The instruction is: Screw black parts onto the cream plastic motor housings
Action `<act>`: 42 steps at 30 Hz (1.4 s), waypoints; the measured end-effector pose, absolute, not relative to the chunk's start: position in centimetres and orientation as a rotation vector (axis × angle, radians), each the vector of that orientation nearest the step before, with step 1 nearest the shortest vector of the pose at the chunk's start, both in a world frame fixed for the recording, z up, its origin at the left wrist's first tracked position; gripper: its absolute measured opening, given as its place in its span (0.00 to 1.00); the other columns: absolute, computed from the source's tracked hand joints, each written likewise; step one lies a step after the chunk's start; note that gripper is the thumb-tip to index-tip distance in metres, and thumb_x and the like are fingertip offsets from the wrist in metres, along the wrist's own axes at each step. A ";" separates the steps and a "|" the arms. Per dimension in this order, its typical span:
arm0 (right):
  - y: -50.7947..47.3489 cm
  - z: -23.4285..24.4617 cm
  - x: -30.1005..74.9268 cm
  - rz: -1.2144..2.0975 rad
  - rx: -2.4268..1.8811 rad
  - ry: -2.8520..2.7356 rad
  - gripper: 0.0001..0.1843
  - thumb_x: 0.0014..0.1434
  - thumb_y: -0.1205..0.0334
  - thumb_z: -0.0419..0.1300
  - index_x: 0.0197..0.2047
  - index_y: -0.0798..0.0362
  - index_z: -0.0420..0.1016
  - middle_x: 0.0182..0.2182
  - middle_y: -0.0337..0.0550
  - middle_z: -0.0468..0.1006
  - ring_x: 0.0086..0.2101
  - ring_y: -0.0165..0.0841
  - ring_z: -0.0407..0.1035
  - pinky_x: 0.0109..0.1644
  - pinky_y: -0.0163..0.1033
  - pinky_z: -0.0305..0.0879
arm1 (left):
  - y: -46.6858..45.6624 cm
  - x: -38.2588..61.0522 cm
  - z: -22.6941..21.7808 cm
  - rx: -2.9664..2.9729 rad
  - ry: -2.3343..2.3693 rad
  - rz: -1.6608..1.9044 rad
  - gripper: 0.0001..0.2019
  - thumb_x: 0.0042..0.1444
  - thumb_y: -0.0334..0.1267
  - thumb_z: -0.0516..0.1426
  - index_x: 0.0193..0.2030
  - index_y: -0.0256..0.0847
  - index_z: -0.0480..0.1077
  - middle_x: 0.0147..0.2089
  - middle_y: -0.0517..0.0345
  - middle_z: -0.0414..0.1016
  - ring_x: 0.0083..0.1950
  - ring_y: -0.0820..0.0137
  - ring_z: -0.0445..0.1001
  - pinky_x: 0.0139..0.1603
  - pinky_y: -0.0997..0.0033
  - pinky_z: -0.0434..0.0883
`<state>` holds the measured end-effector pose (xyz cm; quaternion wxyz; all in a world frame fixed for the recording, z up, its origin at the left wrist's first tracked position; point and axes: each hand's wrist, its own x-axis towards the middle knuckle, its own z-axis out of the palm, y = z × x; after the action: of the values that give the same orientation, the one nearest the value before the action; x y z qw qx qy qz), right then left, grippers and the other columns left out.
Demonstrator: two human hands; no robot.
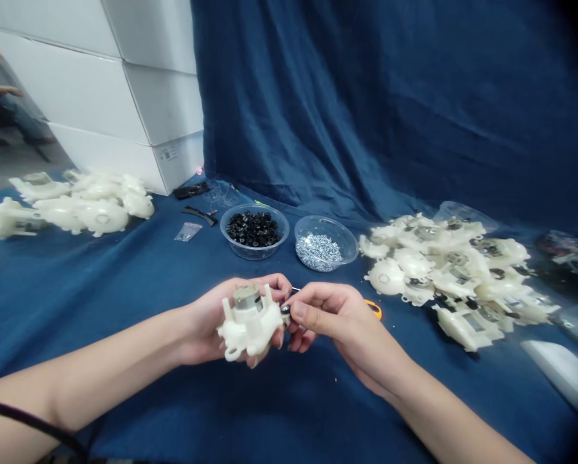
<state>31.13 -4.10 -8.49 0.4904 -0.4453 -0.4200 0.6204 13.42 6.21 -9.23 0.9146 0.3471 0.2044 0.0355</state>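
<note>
My left hand (206, 322) is closed around a cream plastic motor housing (250, 332), lifted above the blue cloth. A round silver motor (247, 298) sticks up from its top between two posts. At the housing's right side my right hand (332, 316) pinches a small black round part (285, 310) between thumb and fingers. Whether this part touches the housing I cannot tell. Behind the right hand shows an orange and black handle (373, 308), with a thin metal shaft by the fingertips; whether the hand holds this tool is hidden.
Beyond my hands stand a clear bowl of black parts (254, 254) and a clear bowl of screws (349, 248). Piles of housings lie right (467, 270) and left (95, 203). White boxes (86, 84) stack at the back left, near a small plastic bag (188, 232). A blue curtain (366, 96) hangs behind.
</note>
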 end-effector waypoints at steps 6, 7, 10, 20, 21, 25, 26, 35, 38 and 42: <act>-4.1 -8.7 31.3 1.398 -1.113 -1.089 0.15 0.62 0.51 0.67 0.42 0.55 0.83 0.31 0.43 0.82 0.28 0.27 0.77 0.33 0.31 0.72 | 6.3 13.4 -9.4 0.653 0.489 0.104 0.04 0.64 0.37 0.52 0.39 0.42 0.65 0.28 0.48 0.78 0.21 0.64 0.77 0.13 0.79 0.65; -4.1 -8.8 31.3 1.385 -1.111 -1.104 0.15 0.62 0.50 0.67 0.43 0.54 0.84 0.31 0.43 0.82 0.28 0.27 0.77 0.33 0.31 0.72 | 6.2 13.4 -9.3 0.651 0.501 0.121 0.04 0.64 0.37 0.52 0.38 0.41 0.66 0.27 0.48 0.78 0.20 0.66 0.76 0.14 0.79 0.65; -3.8 -8.7 31.5 1.368 -1.160 -1.145 0.18 0.61 0.49 0.67 0.47 0.53 0.83 0.31 0.43 0.82 0.28 0.29 0.76 0.33 0.33 0.73 | 6.0 13.5 -9.0 0.651 0.495 0.125 0.04 0.63 0.37 0.52 0.37 0.41 0.66 0.26 0.47 0.78 0.15 0.69 0.71 0.13 0.78 0.64; -4.5 -8.0 39.4 0.327 -2.011 -1.998 0.24 0.57 0.47 0.69 0.53 0.49 0.75 0.48 0.48 0.75 0.46 0.43 0.73 0.49 0.46 0.70 | 6.4 12.9 -7.4 0.816 0.485 0.281 0.14 0.66 0.46 0.55 0.54 0.42 0.66 0.42 0.42 0.81 0.43 0.55 0.82 0.26 0.61 0.81; -4.7 -8.5 40.0 0.343 -2.049 -2.034 0.25 0.57 0.47 0.69 0.53 0.49 0.74 0.48 0.48 0.74 0.45 0.43 0.73 0.49 0.47 0.70 | 6.4 12.8 -7.3 0.845 0.469 0.295 0.15 0.67 0.46 0.54 0.56 0.42 0.65 0.45 0.40 0.81 0.44 0.53 0.82 0.27 0.61 0.81; -5.3 -9.7 41.2 0.506 -1.947 -2.120 0.08 0.67 0.54 0.59 0.45 0.49 0.72 0.44 0.44 0.75 0.42 0.37 0.72 0.46 0.42 0.70 | 6.4 12.8 -6.8 0.983 0.473 0.413 0.21 0.66 0.46 0.58 0.61 0.41 0.63 0.49 0.39 0.80 0.40 0.59 0.81 0.30 0.68 0.77; -5.4 -9.6 41.4 0.555 -1.916 -2.112 0.07 0.70 0.55 0.56 0.44 0.49 0.71 0.43 0.43 0.75 0.40 0.36 0.72 0.44 0.41 0.70 | 6.3 12.9 -6.8 1.021 0.483 0.469 0.22 0.65 0.46 0.59 0.62 0.41 0.63 0.50 0.39 0.80 0.40 0.61 0.81 0.32 0.69 0.76; -6.8 -8.2 41.9 -0.079 -1.572 -1.831 0.14 0.66 0.56 0.62 0.54 0.45 0.75 0.42 0.44 0.82 0.37 0.38 0.78 0.38 0.40 0.72 | 6.5 13.5 -7.7 1.492 0.488 0.832 0.14 0.67 0.45 0.58 0.54 0.40 0.69 0.56 0.48 0.74 0.44 0.70 0.73 0.41 0.74 0.73; -7.0 -8.6 40.7 -0.263 -1.415 -1.885 0.17 0.63 0.62 0.64 0.56 0.45 0.76 0.40 0.44 0.84 0.35 0.37 0.79 0.37 0.39 0.71 | 6.5 13.6 -8.3 1.521 0.465 0.852 0.14 0.65 0.42 0.59 0.54 0.40 0.67 0.51 0.50 0.74 0.40 0.71 0.73 0.40 0.73 0.73; -7.1 -8.7 40.1 -0.381 -1.393 -1.901 0.20 0.62 0.65 0.64 0.57 0.44 0.76 0.33 0.40 0.82 0.28 0.31 0.76 0.31 0.36 0.67 | 6.5 13.7 -8.5 1.493 0.462 0.850 0.15 0.64 0.42 0.60 0.53 0.41 0.64 0.51 0.51 0.73 0.41 0.70 0.73 0.40 0.72 0.73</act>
<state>40.10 -7.06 -8.73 0.3681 -0.5424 -0.7404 -0.1485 13.73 6.46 -8.53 0.6297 0.6519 0.2017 0.3711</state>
